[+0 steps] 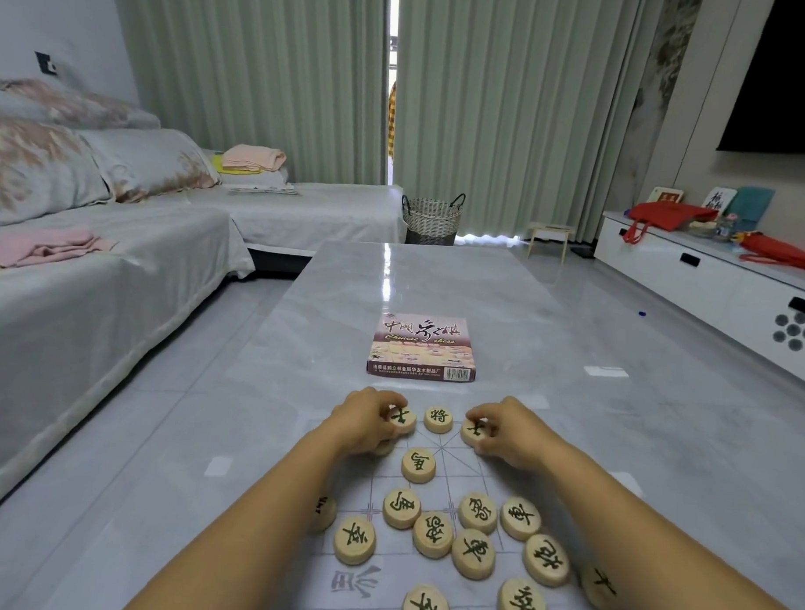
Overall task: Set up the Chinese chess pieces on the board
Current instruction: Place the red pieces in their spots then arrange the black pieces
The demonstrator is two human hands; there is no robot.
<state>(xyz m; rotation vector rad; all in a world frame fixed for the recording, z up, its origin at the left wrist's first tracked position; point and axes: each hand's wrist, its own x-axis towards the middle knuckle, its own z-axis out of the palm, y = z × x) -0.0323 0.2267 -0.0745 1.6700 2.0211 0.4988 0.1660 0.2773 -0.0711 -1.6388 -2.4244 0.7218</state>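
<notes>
Wooden round pieces [433,534] lie in a loose bunch on the thin board [458,478], on the grey bench [438,283] close to you. Your left grip [364,422] pinches the left piece [402,419] and your right grip [505,431] pinches the right piece [471,432], at the board's far edge, either side of the middle piece [438,419].

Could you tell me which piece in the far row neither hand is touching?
The middle piece; the left hand pinches the left piece, the right hand the right piece.

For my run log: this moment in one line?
left hand pinches left piece | right hand pinches right piece | middle piece free
</notes>
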